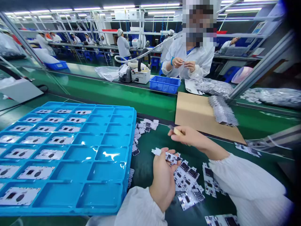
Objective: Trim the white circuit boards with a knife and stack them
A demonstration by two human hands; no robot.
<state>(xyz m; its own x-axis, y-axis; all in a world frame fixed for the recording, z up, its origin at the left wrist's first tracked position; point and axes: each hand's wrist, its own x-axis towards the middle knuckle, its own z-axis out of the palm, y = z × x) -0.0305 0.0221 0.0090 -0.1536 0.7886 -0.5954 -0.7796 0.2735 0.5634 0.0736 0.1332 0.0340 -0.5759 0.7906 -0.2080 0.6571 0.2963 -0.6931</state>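
My left hand (163,177) is closed on a small white circuit board piece (164,154), held just above the green mat. My right hand (190,137) hovers a little higher and to the right, pinching a small tan piece (175,130) between thumb and fingers. Loose white circuit boards (190,183) lie scattered on the mat under and beside both hands. To the left sits a blue compartment tray (110,157); its left columns hold one board each (35,172), its right columns are bare.
A brown cardboard sheet (197,114) with a stack of silver parts (222,111) lies behind my hands. Across the green belt (117,92) a person in a white coat handles something small, beside a blue bin (164,84) and a white machine (137,73).
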